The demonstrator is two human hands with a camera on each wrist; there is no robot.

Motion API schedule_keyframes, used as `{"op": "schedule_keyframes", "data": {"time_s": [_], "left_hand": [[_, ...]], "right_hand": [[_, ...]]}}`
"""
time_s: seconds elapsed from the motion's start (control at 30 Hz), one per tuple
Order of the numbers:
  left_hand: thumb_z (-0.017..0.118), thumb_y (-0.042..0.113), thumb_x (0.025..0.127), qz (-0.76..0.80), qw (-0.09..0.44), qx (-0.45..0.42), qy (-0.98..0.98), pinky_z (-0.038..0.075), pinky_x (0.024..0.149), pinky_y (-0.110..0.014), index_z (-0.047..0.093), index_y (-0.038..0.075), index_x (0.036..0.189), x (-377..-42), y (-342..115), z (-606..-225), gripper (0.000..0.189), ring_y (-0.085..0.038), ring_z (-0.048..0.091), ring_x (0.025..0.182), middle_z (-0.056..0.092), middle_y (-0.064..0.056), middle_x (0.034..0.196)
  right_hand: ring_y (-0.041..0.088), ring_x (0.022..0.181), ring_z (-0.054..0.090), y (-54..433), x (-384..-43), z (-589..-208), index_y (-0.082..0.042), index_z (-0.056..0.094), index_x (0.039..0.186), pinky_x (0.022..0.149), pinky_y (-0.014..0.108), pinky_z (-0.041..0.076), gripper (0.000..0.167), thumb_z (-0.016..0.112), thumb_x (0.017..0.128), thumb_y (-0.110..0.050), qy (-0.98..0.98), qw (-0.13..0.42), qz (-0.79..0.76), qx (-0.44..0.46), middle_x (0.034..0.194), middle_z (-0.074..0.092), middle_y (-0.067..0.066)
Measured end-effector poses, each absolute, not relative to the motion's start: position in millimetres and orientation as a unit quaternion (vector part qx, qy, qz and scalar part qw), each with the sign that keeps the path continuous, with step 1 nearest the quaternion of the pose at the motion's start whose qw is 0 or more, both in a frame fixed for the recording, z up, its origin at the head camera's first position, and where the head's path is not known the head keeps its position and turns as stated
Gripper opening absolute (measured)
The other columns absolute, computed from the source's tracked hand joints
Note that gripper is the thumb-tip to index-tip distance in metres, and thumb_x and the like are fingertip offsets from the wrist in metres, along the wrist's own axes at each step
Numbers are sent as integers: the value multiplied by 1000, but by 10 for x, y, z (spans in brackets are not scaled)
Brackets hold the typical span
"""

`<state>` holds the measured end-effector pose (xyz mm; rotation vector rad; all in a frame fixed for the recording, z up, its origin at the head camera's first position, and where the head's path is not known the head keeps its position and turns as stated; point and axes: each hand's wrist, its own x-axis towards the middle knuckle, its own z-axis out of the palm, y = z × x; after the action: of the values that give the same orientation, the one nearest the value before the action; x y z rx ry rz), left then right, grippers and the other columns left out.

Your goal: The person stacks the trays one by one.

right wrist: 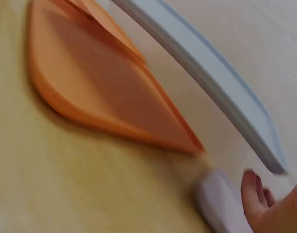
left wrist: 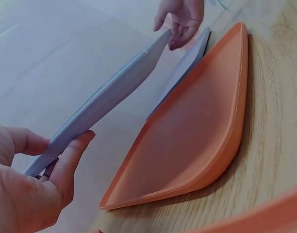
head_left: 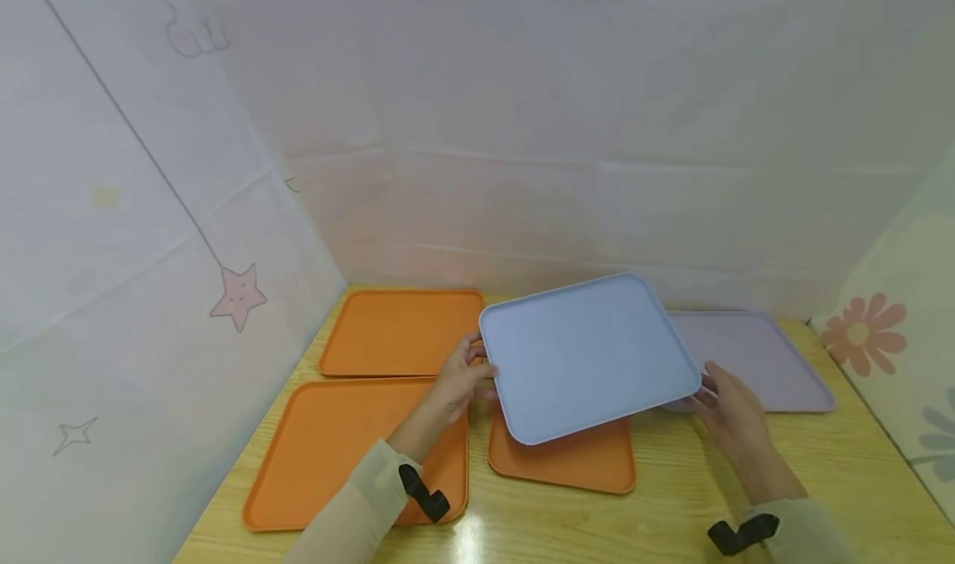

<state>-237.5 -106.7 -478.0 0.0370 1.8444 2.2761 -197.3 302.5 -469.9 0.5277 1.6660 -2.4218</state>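
Note:
A light blue tray (head_left: pixel 589 357) is held tilted above the table, its left side raised clear of the surface. My left hand (head_left: pixel 453 381) pinches that side; in the left wrist view the thumb and fingers (left wrist: pixel 73 160) lie on opposite faces of the rim. At the tray's lower right corner is my right hand (head_left: pixel 731 410), its fingers (right wrist: pixel 254 194) loosely spread around the corner, with a small gap showing in the right wrist view. Beneath the blue tray lies an orange tray (head_left: pixel 563 464), partly covered from above. A lilac tray (head_left: pixel 753 361) lies behind my right hand.
Two more orange trays lie at the left, one at the back (head_left: pixel 410 328) and one in front (head_left: pixel 328 452), partly behind my left forearm. The wooden table (head_left: pixel 671 514) meets patterned cloth walls (head_left: pixel 522 133) at the back and sides.

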Motion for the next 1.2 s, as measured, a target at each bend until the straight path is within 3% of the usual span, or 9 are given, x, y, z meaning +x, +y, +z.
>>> {"op": "schedule_keyframes", "data": {"time_s": [0.13, 0.27, 0.37, 0.53, 0.63, 0.8, 0.97, 1.2], "left_hand": [[61, -12, 87, 781, 101, 2, 617, 61, 59, -35, 34, 7, 151, -2377, -1077, -4810, 72, -20, 65, 84, 51, -15, 122], [61, -12, 87, 790, 95, -4, 606, 61, 60, -35, 33, 6, 151, -2381, -1085, -4838, 73, -20, 66, 80, 50, -16, 123], [61, -12, 87, 797, 84, -3, 598, 61, 60, -37, 32, 5, 151, -2381, -1092, -4846, 72, -20, 66, 78, 51, -16, 124], [61, -12, 88, 808, 73, -2, 584, 61, 62, -40, 33, 5, 151, -2374, -1096, -4833, 72, -20, 65, 81, 51, -16, 123], [61, -13, 88, 813, 72, -5, 577, 61, 61, -38, 34, 6, 151, -2360, -1092, -4818, 71, -20, 65, 81, 51, -14, 122], [60, -13, 88, 821, 72, -7, 567, 61, 60, -37, 34, 5, 150, -2333, -1084, -4812, 70, -21, 65, 80, 51, -15, 121], [60, -11, 89, 822, 74, -3, 564, 62, 67, -44, 32, 6, 150, -2304, -1075, -4827, 69, -22, 65, 83, 49, -16, 122], [64, -8, 87, 819, 74, 3, 568, 62, 66, -42, 29, 8, 148, -2224, -1065, -4831, 72, -22, 66, 86, 49, -15, 120]], "right_hand": [[5, 111, 60, 2641, -1838, -4775, -17, 22, 158, 106, 27, 47, 59, 44, 107, -38, 485, 68, -852, 186, 128, 48, -3], [6, 117, 54, 2330, -1749, -4786, -18, 18, 159, 114, 29, 40, 55, 37, 110, -35, 474, 66, -860, 175, 134, 40, 0], [9, 119, 52, 2145, -1727, -4777, -19, 24, 156, 114, 30, 39, 48, 37, 111, -31, 457, 62, -871, 171, 135, 37, 2], [9, 116, 54, 1903, -1719, -4762, -19, 36, 142, 108, 30, 46, 33, 42, 110, -26, 444, 53, -878, 171, 128, 47, -3], [9, 115, 51, 1797, -1718, -4755, -16, 29, 147, 103, 29, 49, 39, 43, 110, -21, 445, 40, -879, 166, 126, 48, -5], [10, 117, 47, 1675, -1739, -4730, -19, 12, 160, 91, 30, 54, 64, 46, 107, -9, 437, 4, -885, 163, 134, 41, -6], [12, 115, 52, 1620, -1779, -4714, -26, 10, 163, 82, 32, 56, 76, 51, 104, -2, 445, -17, -880, 165, 140, 41, -6], [9, 95, 62, 1668, -1816, -4716, -24, 15, 163, 71, 28, 58, 75, 52, 102, 0, 460, -9, -868, 185, 131, 48, -3]]}}
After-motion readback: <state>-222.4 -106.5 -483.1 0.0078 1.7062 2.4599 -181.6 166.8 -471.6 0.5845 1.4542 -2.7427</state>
